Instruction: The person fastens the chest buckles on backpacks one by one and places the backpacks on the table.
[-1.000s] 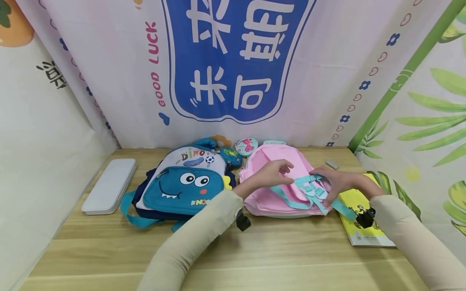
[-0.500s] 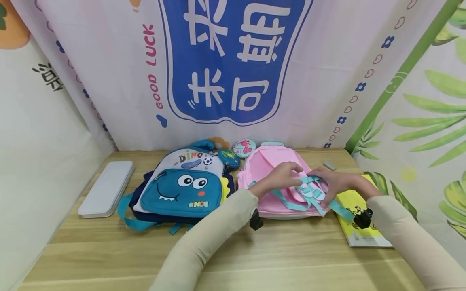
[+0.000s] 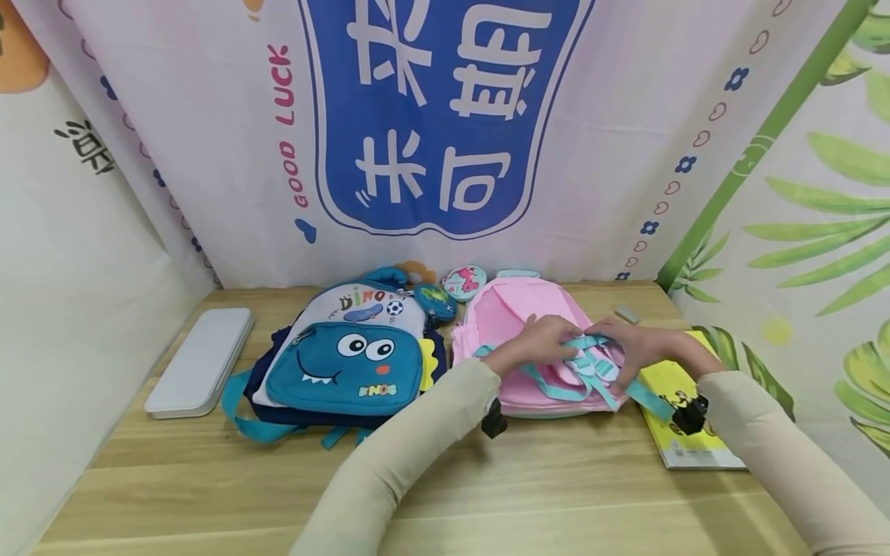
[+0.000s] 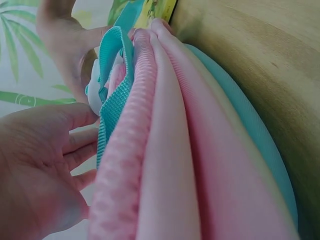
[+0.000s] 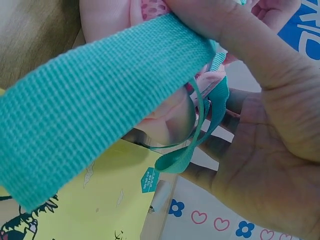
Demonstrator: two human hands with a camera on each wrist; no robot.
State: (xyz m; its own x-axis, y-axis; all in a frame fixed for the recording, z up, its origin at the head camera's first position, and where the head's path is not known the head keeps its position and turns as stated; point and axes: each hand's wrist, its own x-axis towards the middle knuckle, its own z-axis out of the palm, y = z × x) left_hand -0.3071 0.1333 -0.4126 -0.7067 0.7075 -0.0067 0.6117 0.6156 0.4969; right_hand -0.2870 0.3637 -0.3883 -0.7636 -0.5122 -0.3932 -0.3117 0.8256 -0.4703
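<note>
- Pink bag [image 3: 535,301]: lay flat on the table [image 3: 528,502], handle end toward the backdrop.
- Handling (judged): soft padded cloth, probably light unless filled, neither slippery nor fragile; the slack strap [image 5: 100,95] could twist or snag. Best holds seemed the lower corner, or the strap beside the buckle [image 4: 94,86].
- Right hand [image 3: 643,347]: curved around the lower right corner, thumb across the strap.
- Left hand [image 3: 545,340]: fingers at the strapwork, close to the right hand's; tips hidden, so could not tell whether it gripped.
- Adjacent: dino bag [image 3: 344,367] to the left; round pouch [image 3: 464,283] between the bags' tops; book [image 3: 702,448] to the right, partly beneath the strap.
- Farther out: white case [image 3: 198,363], left of the dino bag.
</note>
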